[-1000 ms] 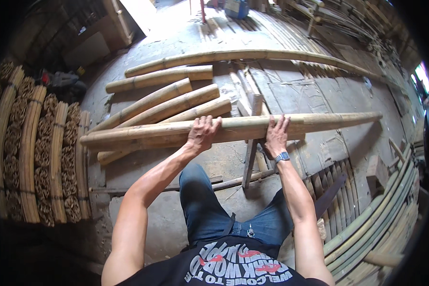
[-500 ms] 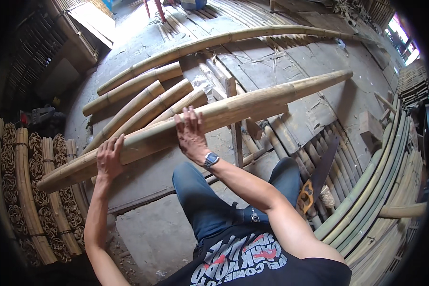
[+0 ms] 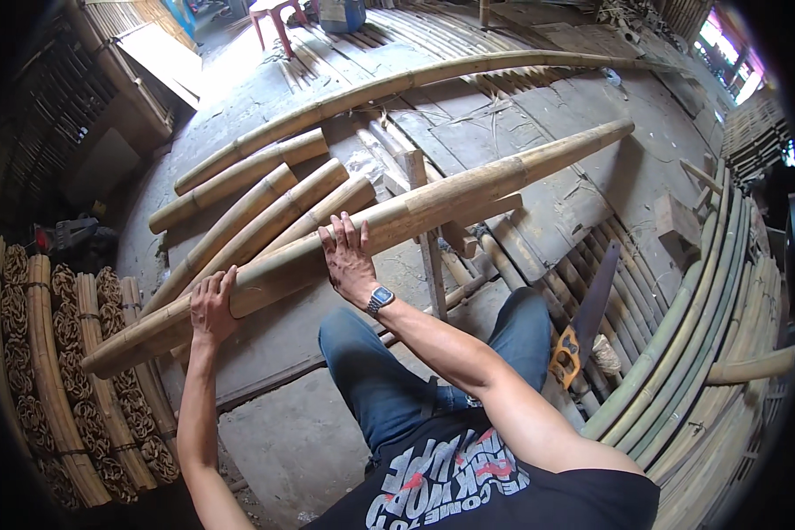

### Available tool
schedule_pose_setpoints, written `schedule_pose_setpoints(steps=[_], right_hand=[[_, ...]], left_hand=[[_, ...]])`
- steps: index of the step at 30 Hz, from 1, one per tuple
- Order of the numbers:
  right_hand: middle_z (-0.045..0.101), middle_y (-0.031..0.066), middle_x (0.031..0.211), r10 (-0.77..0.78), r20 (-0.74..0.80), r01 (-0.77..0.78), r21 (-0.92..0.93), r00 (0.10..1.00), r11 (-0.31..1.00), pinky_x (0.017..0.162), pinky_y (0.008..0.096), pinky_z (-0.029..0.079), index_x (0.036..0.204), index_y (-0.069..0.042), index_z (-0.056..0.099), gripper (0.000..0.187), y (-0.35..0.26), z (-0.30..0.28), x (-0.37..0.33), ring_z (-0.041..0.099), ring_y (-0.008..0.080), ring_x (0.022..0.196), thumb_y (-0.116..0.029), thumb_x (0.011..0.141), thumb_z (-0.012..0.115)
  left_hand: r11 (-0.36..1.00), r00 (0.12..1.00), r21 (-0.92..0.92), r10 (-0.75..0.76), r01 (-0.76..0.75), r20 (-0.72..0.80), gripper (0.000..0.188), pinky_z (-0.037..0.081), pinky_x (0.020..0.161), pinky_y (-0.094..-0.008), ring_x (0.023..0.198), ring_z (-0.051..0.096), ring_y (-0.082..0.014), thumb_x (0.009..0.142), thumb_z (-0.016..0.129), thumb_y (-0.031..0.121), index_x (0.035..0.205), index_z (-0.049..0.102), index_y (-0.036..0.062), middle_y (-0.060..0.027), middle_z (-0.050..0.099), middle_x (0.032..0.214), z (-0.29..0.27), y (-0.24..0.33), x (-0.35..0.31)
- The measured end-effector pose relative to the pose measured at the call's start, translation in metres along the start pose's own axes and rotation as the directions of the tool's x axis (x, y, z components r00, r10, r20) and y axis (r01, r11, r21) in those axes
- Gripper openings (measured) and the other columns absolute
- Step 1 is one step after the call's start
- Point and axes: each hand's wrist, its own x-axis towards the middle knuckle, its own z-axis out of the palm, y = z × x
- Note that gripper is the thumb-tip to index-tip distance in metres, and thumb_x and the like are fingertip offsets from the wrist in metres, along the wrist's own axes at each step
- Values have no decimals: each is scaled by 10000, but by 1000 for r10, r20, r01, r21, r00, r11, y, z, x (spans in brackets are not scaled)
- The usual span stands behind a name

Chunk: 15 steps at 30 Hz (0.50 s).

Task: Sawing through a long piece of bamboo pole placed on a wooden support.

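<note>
A thick bamboo pole [image 3: 468, 199] slants across in front of me, its near end low at the left and its thinner end raised at the right. My left hand [image 3: 214, 307] is wrapped over the pole near its lower end. Further up, my right hand [image 3: 349, 265], with a watch on the wrist, grips the same pole from above with the thumb side hidden. Around its middle the pole lies against an upright wooden stand [image 3: 433, 274]. Several shorter cut bamboo lengths [image 3: 274, 208] lie on the floor just beyond my hands.
A handsaw [image 3: 596, 296] leans to the right of my knee. Long green bamboo poles [image 3: 671, 362] curve along the right side. Bundled bamboo strips [image 3: 57, 371] stand at the left. Another long pole [image 3: 397, 84] crosses the floor farther off, before a red stool [image 3: 278, 13].
The view has shifted slightly. The pole's lower end and my left hand have come a little to the right and nearer; both hands keep their hold.
</note>
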Motion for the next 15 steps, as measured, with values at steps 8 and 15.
schedule_pose_setpoints(steps=[8,15], right_hand=[[309,217,1616,99,13,-97,362,995,927,1206,679,167,1606,-91,325,1135,58,-89,-78,203,424,1542,-512,704,870],[474,204,1472,584,-186,-593,12,790,805,1182,565,311,1399,-59,538,726,243,-146,-291,397,410,1411,-359,794,801]], left_hand=[[998,996,5,-58,58,70,1295,458,1039,-480,1229,580,-312,421,992,278,1572,411,155,-121,589,1352,31,6,-21],[999,996,-46,-24,28,85,1208,487,1050,-461,1254,571,-315,456,947,225,1545,432,135,-84,584,1395,32,23,-7]])
